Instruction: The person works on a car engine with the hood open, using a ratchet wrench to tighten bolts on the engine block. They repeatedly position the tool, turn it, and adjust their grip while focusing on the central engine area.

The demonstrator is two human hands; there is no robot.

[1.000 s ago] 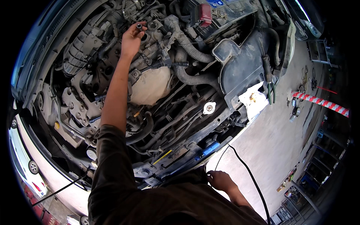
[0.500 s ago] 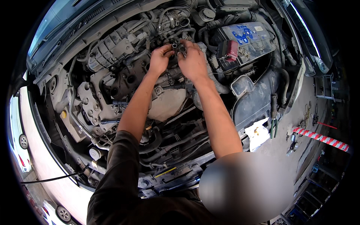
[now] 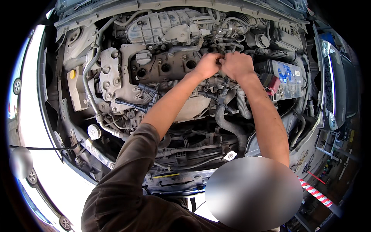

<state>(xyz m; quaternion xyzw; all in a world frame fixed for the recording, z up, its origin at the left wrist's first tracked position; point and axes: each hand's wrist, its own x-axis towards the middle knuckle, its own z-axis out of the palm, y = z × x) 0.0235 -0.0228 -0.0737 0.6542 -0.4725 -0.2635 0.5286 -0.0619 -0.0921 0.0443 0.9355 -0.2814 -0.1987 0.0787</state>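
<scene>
Engine cover (image 3: 177,72) sits at the middle of the bay, three round holes in a row along it, a grey filler cap (image 3: 143,58) at its far left. At its right end the left hand (image 3: 208,65) and right hand (image 3: 236,66) meet, fingers curled and drawn close together — whether they pinch anything is hidden. Nearer and left lie two black ignition coils, one (image 3: 131,105) pointing left. Beyond the cover stands a ribbed intake manifold (image 3: 166,28). To the right, a battery (image 3: 290,87) carries a blue-printed label and a small pale sticker — lettering too small to read — beside a red terminal cover (image 3: 273,85). Near side: a pale radiator cap (image 3: 230,156), its markings illegible.
</scene>
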